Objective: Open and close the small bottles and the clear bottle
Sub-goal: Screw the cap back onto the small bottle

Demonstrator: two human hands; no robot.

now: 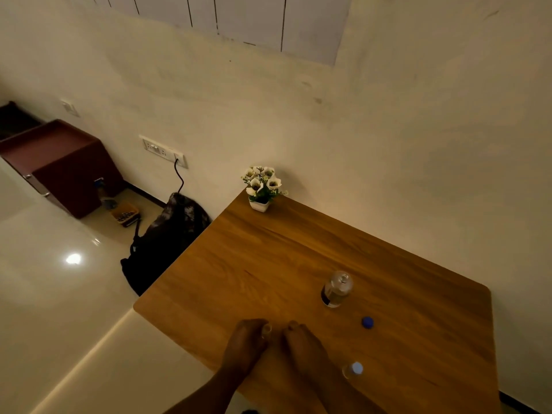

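On the wooden table (268,258), my left hand (246,342) is closed around a small clear bottle (266,330), of which only the top shows between my fingers. My right hand (301,343) rests just to its right, fingertips close to that bottle; whether it holds a cap is hidden. The clear bottle (337,288) stands upright and uncapped further back on the right. Its blue cap (367,322) lies loose on the table in front of it. Another small bottle (353,369) with a pale cap stands near the front right, beside my right forearm.
A small white pot of white flowers (263,188) sits at the table's far corner against the wall. A dark backpack (167,240) lies on the floor by the table's left edge. A brown cabinet (59,162) stands at the far left.
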